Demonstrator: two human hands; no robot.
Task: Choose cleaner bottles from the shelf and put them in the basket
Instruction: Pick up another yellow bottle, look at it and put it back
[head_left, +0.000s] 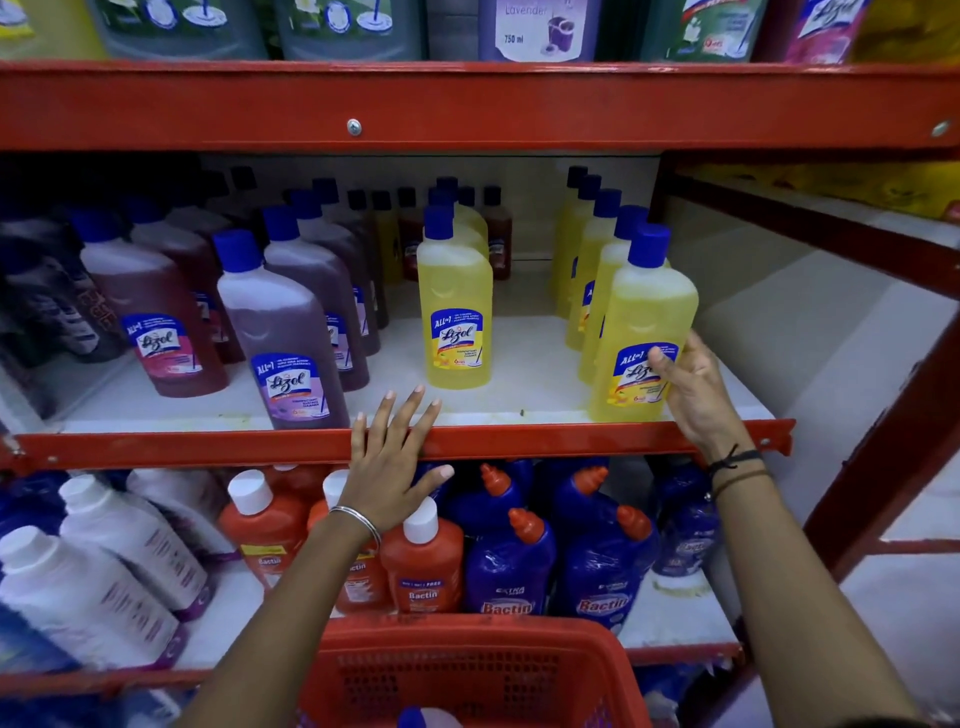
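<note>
- Currently the step looks like: grab the front yellow bottle (644, 332) at the right end of the middle shelf (519, 441) and take it down to the basket (467, 670).
- Right hand (693, 395) is wrapped around the bottle's lower right side, thumb on the label, fingers behind. Looks like a partial grip; bottle is upright and seems to be standing on the shelf, so not lifted yet.
- Left hand (395, 457) is wide open, fingers spread, palm resting on the red front lip of the shelf. Holds nothing.
- To do it well: close the right hand fully around the body, above the base, before lifting. Plastic looks smooth and the bottle is full, so it could slip.
- Lift straight up and pull toward the body; a row of yellow bottles stands just behind it and could tip if knocked.
- Clear the red lip before lowering.
- Basket sits below, between the arms; a blue cap (413, 718) shows at its bottom edge, so something may already be inside. Set the bottle beside it.
</note>
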